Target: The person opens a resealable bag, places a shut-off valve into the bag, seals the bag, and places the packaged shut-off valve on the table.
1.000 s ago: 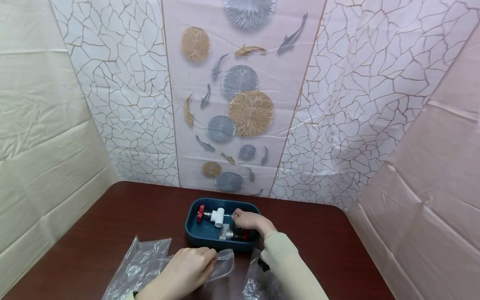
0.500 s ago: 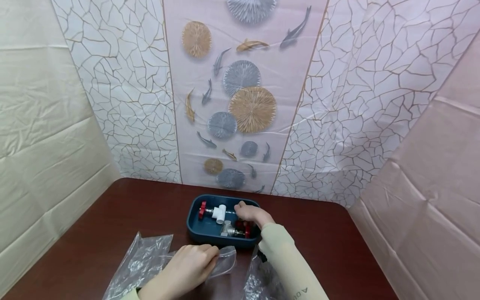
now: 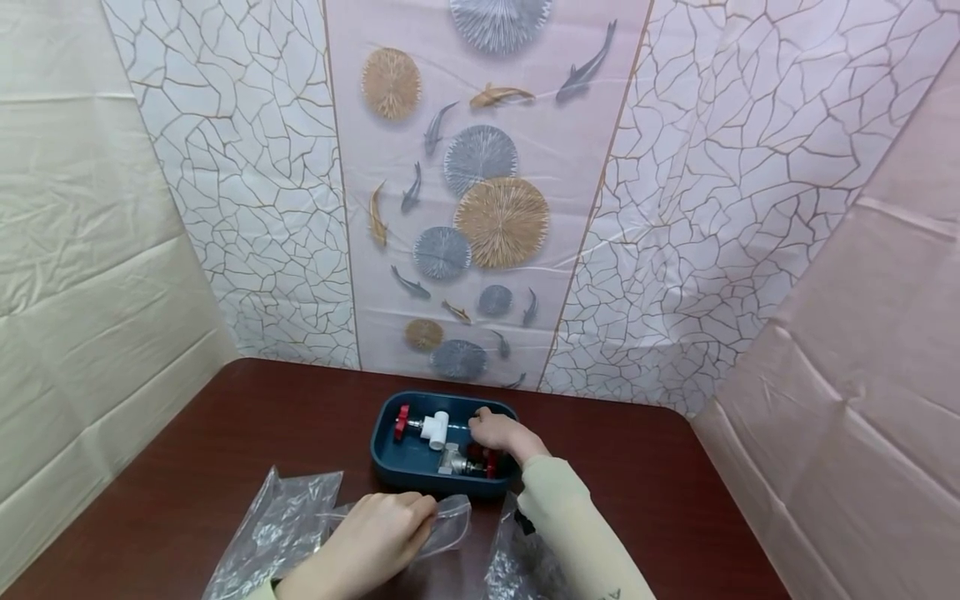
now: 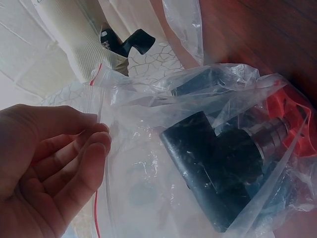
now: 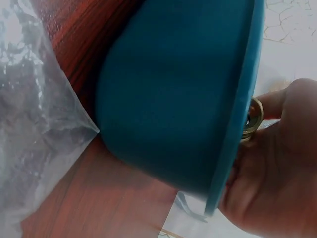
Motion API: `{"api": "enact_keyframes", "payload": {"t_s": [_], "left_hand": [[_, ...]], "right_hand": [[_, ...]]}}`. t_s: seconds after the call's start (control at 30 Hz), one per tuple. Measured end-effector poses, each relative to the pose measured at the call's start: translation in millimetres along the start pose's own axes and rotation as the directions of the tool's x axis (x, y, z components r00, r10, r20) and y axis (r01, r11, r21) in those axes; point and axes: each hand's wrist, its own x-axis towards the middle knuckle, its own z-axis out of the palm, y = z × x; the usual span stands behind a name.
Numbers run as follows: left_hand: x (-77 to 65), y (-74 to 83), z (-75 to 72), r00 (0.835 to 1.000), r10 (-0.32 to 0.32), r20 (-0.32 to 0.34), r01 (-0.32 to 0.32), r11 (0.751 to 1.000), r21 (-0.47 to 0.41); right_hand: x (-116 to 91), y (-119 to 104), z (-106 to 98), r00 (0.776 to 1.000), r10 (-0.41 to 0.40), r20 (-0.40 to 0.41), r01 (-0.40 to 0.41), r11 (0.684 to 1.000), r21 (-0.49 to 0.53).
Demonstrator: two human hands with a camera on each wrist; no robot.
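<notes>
My left hand (image 3: pixel 390 529) pinches the zip-lock edge of a clear plastic bag (image 3: pixel 448 527) in front of the tray. Inside that bag, the left wrist view shows a black tee valve (image 4: pixel 205 168) with a red handwheel (image 4: pixel 293 119). My right hand (image 3: pixel 498 432) reaches over the right end of a dark blue tray (image 3: pixel 405 482), fingers curled down inside it. In the right wrist view its fingers hold a brass ring-ended fitting (image 5: pixel 253 119) just behind the rim; the rest of that fitting is hidden.
In the tray lie a white tee valve (image 3: pixel 435 431) with a red handwheel and a silver metal valve (image 3: pixel 453 460). One crumpled clear bag (image 3: pixel 277 525) lies at left on the dark red table (image 3: pixel 172 475), another bag (image 3: pixel 510 558) under the right forearm. Patterned cloth walls (image 3: pixel 262 208) surround the table.
My right hand has shifted slightly right within the tray, uncovering more of the silver valve and its red handle. My left hand keeps its hold on the bag, almost unmoved.
</notes>
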Motion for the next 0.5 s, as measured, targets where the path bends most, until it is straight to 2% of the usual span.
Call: {"api": "enact_keyframes", "payload": {"t_s": [0.27,0.4,0.5], "left_hand": [[-0.5,-1.1,1.9,1.0,0.013,-0.024,-0.013,1.0,0.015],[-0.2,-1.1,1.5,1.0,0.009,-0.016,-0.009,1.0,0.013],[-0.8,-1.2,1.5,1.0,0.007,-0.01,-0.007,1.0,0.007]], "right_hand": [[-10,-6,3,0.984,-0.039,-0.172,0.013,0.989,-0.148],[-13,-8,4,0.97,-0.032,-0.241,-0.004,0.989,-0.146],[-14,-8,5,0.966,-0.039,-0.256,0.005,0.991,-0.134]]}}
